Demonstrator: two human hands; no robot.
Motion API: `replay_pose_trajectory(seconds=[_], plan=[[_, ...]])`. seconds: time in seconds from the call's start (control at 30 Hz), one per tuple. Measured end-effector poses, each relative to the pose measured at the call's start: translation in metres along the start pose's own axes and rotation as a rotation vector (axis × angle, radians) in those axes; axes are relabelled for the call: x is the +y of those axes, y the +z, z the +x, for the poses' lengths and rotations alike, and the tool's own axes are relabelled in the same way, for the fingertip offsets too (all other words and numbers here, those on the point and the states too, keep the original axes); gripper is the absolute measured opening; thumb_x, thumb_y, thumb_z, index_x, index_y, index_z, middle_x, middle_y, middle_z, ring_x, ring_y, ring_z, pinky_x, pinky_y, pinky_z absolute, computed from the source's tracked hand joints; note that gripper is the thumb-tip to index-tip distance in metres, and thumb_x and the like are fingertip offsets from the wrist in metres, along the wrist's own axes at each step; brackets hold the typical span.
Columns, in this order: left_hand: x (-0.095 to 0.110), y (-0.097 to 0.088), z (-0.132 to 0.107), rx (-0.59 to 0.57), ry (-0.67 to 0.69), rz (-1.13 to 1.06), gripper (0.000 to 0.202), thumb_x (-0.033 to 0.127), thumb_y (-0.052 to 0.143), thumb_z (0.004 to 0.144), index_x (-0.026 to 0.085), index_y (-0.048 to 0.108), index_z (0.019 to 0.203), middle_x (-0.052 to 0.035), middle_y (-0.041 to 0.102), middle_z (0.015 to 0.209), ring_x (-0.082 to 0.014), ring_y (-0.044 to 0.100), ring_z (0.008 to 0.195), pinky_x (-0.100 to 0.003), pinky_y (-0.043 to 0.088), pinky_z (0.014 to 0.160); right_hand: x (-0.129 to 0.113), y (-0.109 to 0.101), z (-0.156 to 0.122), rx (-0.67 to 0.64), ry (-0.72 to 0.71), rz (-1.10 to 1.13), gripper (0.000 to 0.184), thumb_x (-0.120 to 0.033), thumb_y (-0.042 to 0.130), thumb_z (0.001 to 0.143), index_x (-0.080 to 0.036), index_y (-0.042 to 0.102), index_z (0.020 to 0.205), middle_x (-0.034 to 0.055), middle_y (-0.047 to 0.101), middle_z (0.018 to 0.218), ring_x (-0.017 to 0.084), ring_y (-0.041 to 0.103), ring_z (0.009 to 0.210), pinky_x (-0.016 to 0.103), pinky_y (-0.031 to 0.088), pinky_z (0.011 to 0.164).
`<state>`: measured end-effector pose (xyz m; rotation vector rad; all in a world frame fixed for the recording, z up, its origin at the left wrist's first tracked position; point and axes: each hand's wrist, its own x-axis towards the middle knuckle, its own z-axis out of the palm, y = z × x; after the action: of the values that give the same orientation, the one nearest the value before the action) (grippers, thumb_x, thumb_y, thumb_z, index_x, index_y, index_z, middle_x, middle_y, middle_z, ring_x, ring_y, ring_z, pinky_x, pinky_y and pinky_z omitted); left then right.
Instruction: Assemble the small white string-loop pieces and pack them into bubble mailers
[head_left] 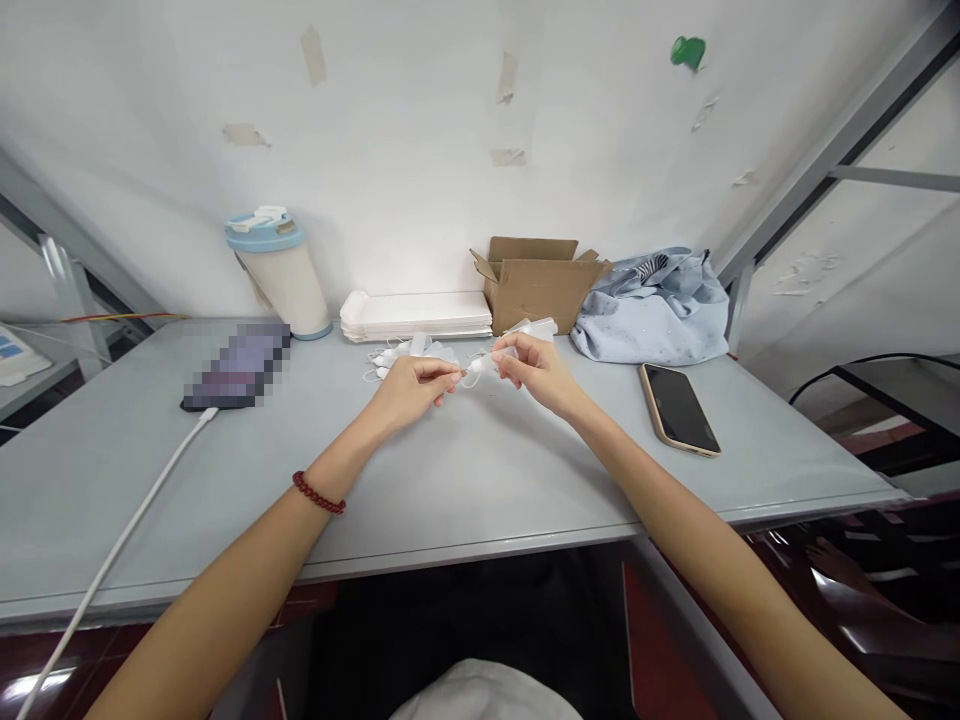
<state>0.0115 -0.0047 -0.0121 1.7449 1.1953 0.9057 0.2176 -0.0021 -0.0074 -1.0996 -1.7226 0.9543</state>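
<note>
Above the middle of the table, my right hand (538, 372) pinches a small white tag-like piece (480, 366) with a thin string loop. My left hand (420, 388) is closed, thumb against forefinger, right beside the loop; whatever lies between those fingertips is too small to make out. Behind the left hand lies a loose pile of similar white pieces with string loops (379, 358), partly covered by the hand. Some clear, whitish strips (536, 328) show just behind my right hand.
Along the wall stand a cream tumbler with a blue lid (285, 275), a stack of white trays or cartons (416, 315), an open cardboard box (536, 290) and a bundled light-blue cloth (652, 310). A phone on a white cable (236, 370) lies left, another phone (679, 408) right.
</note>
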Motion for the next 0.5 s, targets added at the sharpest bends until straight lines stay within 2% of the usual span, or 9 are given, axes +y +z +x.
replay_pose_trajectory(seconds=[0.5], plan=[[0.0006,0.0026,-0.0036,-0.02,-0.017,-0.002,0.026,0.038,0.063,0.07,0.014,0.071,0.071,-0.0027,0.065,0.063,-0.0105,0.047,0.051,-0.025,0.039,0.052,0.0094,0.0055,-0.0007,-0.096,0.019,0.026,0.029,-0.04,0.057,0.08,-0.015,0.06,0.094,-0.0001,0.06,0.066,0.008,0.047,0.052,0.022,0.039,0.05]])
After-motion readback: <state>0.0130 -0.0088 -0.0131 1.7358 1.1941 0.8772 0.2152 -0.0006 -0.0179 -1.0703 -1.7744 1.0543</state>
